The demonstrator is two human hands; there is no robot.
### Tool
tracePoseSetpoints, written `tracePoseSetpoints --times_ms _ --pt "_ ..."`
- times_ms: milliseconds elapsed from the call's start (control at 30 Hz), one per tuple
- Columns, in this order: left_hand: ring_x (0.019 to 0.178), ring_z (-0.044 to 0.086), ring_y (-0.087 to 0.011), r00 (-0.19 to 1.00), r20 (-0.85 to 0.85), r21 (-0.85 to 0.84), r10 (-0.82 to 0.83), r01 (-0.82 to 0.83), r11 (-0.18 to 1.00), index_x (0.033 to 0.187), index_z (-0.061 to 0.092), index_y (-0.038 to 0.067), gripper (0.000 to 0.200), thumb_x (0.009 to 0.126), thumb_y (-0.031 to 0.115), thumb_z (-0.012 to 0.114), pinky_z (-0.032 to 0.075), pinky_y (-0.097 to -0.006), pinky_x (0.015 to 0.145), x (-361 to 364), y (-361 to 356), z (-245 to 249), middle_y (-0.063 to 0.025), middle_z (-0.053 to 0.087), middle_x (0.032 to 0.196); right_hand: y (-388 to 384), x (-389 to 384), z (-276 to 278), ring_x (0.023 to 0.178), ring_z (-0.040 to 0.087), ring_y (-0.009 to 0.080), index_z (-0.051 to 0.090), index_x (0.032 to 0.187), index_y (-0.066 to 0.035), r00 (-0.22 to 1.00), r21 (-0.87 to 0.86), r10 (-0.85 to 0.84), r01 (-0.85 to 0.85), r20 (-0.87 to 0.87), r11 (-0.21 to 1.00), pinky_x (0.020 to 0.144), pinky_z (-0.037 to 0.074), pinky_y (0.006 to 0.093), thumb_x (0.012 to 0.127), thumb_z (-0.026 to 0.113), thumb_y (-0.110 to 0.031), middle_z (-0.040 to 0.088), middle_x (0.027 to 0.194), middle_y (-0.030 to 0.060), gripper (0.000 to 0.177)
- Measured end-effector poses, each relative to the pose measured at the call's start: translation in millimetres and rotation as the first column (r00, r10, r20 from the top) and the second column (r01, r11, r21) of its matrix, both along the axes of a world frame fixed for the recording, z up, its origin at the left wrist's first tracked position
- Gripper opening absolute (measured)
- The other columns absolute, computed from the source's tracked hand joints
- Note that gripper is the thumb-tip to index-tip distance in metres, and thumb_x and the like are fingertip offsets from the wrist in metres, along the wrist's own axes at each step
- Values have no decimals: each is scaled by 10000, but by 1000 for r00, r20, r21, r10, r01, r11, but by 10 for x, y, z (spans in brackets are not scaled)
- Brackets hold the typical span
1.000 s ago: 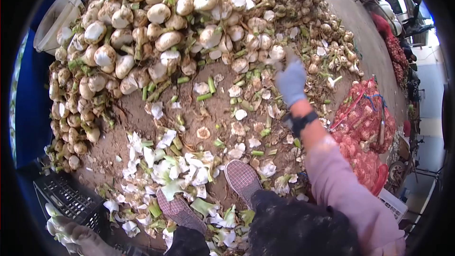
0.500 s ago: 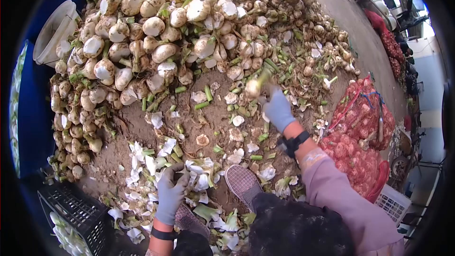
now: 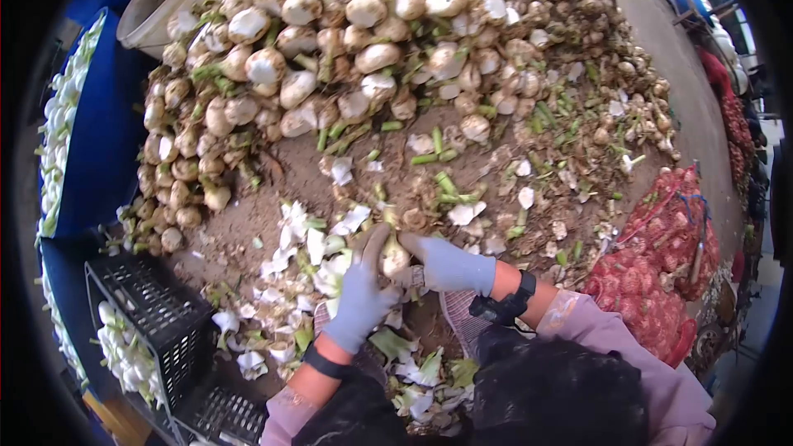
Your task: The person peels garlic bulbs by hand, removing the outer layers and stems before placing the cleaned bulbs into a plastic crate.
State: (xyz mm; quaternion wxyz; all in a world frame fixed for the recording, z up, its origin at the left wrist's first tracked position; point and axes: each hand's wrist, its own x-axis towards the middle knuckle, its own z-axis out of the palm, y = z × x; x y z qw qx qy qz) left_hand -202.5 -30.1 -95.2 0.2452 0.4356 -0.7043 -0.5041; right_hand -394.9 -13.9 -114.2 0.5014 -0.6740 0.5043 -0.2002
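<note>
A single soiled bulb (image 3: 395, 258) is held just below the middle of the frame, clasped between both gloved hands. The left hand (image 3: 359, 297) is wrapped around it from the lower left, and the right hand (image 3: 446, 264) is closed on it from the right. Whether a blade is also held in the right hand cannot be told, since its inner side is hidden behind the bulb.

White peelings (image 3: 306, 239) are strewn on the earthen ground (image 3: 239, 231) directly beneath. A large heap of unpeeled bulbs (image 3: 330, 49) fills the upper half of the frame. A black crate (image 3: 157, 322) with cleaned white bulbs (image 3: 124, 355) is seen at the lower left, and red net sacks (image 3: 661, 256) at the right edge.

The step in hand is judged to be the stripping of the dirty outer layers. It would be done well if the bulb were steadied by the left hand while the skin is drawn away from the body. Only the soiled layers should be taken off, and loose earth kept away from the crate.
</note>
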Motion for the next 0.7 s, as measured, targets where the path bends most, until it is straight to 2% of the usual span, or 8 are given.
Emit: tracePoseSetpoints --times_ms 67,100,233,267,400,533,600,700 --pt "1229 487 -371 994 -20 123 106 -103 987 1348 444 29 708 697 84 719 391 -402 1038 79 24 -10 -220 489 1320 -92 75 144 774 596 73 548 1086 29 923 534 -167 -47 346 844 637 486 235 917 636 -387 658 916 113 458" --pt "1217 508 -331 998 1 72 60 -60 996 1324 453 10 681 704 69 728 400 -385 1041 124 9 59 -200 497 1311 -170 80 278 689 593 79 594 960 0 921 651 -261 12 288 759 583 470 222 950 585 -385 648 816 66 386" --pt "1196 520 -254 992 -60 -15 110 -111 994 1261 478 -6 652 668 10 747 404 -349 1046 191 -17 129 -161 513 1267 -317 214 422 554 544 103 628 820 4 952 673 -283 132 120 728 532 464 258 964 564 -345 608 648 54 383" --pt "1187 506 -219 937 -156 319 313 -252 914 1236 477 -11 635 662 -5 750 397 -340 1050 234 33 126 -140 509 1243 -315 284 437 554 544 103 628 820 4 954 678 -274 121 124 726 532 464 258 964 564 -345 608 648 54 383" --pt "1151 523 -194 966 -98 148 239 -224 963 1243 465 -27 625 684 -4 745 436 -331 1011 405 71 14 -124 507 1237 -267 417 462 574 570 115 615 785 20 914 700 -379 177 143 692 526 454 275 967 555 -293 628 661 58 368" --pt "1101 562 -206 792 -237 639 562 -309 705 1247 493 -39 642 662 38 746 461 -334 964 382 41 248 -131 560 1211 -189 536 395 569 603 189 606 782 -3 886 647 -452 287 101 707 544 471 349 922 579 -223 642 662 79 262" --pt "1111 579 -234 579 -440 739 687 -200 643 1382 400 20 604 812 41 596 492 -330 930 402 74 194 -139 562 1249 -153 571 270 571 606 314 591 749 -44 946 6 -238 245 -218 969 552 465 402 826 617 -184 620 635 109 162" --pt "1079 606 -271 364 -472 808 803 -184 559 1441 333 87 534 965 278 480 525 -344 847 410 86 92 -128 598 1224 -119 619 254 703 601 393 573 720 -54 947 -247 -166 97 -277 964 609 461 467 718 655 -194 601 698 155 163"
